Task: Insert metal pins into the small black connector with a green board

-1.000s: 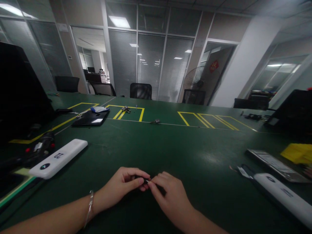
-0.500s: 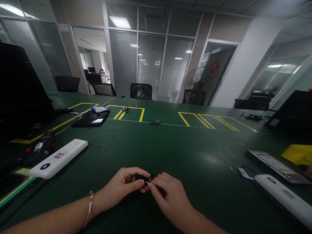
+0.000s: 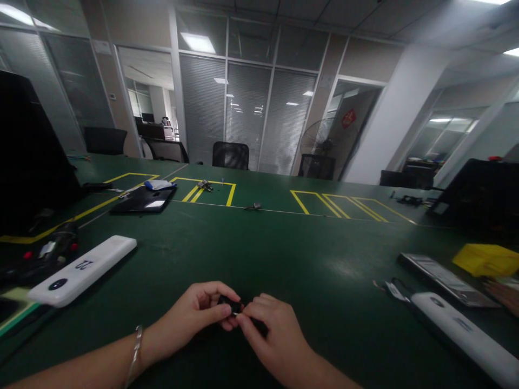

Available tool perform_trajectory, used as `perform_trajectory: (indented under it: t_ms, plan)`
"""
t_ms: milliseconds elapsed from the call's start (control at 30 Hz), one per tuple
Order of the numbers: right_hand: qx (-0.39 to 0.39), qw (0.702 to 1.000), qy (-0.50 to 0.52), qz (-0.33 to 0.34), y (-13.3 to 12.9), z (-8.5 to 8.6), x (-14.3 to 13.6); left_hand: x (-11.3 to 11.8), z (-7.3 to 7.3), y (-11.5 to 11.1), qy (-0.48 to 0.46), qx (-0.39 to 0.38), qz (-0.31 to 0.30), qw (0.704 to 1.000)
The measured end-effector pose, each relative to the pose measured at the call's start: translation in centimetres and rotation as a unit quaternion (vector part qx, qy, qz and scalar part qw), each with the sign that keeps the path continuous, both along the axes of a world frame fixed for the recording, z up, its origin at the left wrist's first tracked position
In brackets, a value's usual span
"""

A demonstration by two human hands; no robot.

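Note:
Just above the green tabletop (image 3: 227,248), both hands meet at the lower middle of the head view. My left hand (image 3: 197,313), with a silver bracelet at its wrist, is closed on a small black piece (image 3: 229,303) gripped by thumb and fingers. The thumb and forefinger of my right hand (image 3: 279,329) pinch at the right end of that piece, where a small light-coloured tip shows. A dark shape, partly covered, shows beneath the right hand's fingers; I cannot tell whether it is an object or shadow. The piece's exact kind is too small to make out.
A white power bank (image 3: 87,270) marked 22 lies left, another white power bank (image 3: 462,329) right, beside a phone-like device (image 3: 446,278) and a yellow item (image 3: 486,259). Farther back are a black laptop-like slab (image 3: 141,200) and small metal parts (image 3: 205,185). Another person's hand (image 3: 505,294) shows at the right edge.
The view has shifted slightly, so the hands and most table items appear a little farther left. Both hands keep their hold on the black piece, with little change in finger position.

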State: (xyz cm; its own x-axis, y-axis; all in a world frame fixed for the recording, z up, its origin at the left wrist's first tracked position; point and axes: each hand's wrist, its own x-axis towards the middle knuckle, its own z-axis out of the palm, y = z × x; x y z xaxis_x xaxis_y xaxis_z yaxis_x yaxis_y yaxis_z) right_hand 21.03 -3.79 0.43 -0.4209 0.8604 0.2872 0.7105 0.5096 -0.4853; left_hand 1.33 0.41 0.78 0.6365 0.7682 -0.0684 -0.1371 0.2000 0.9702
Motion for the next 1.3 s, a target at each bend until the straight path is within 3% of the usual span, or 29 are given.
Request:
perform_trajectory:
  t_ms: [233, 400, 533, 800, 1067, 1300]
  plan:
    - [-0.003, 0.999, 0.037, -0.017, 0.3, -0.1, -0.1, 0.0, -1.2, 0.6, -0.047, -0.004, 0.025, 0.999]
    - [-0.006, 0.996, 0.074, -0.048, 0.2, 0.2, -0.1, -0.4, -0.7, 0.7, 0.034, 0.058, 0.096, 0.993]
    - [-0.012, 0.995, 0.087, -0.049, 0.1, 0.1, -0.1, -0.3, -0.4, 0.4, 0.050, 0.072, 0.090, 0.992]
    - [-0.024, 0.994, 0.097, -0.053, 0.3, 0.0, -0.1, -0.4, -2.0, 0.8, 0.105, 0.159, 0.097, 0.977]
    - [-0.055, 0.989, 0.122, -0.055, 0.4, 0.1, 0.2, -0.6, -0.9, 0.0, 0.160, 0.222, 0.052, 0.961]
    - [-0.054, 0.991, 0.107, -0.061, 0.5, -0.3, 0.2, -0.4, 0.0, -0.7, 0.209, 0.314, 0.055, 0.924]
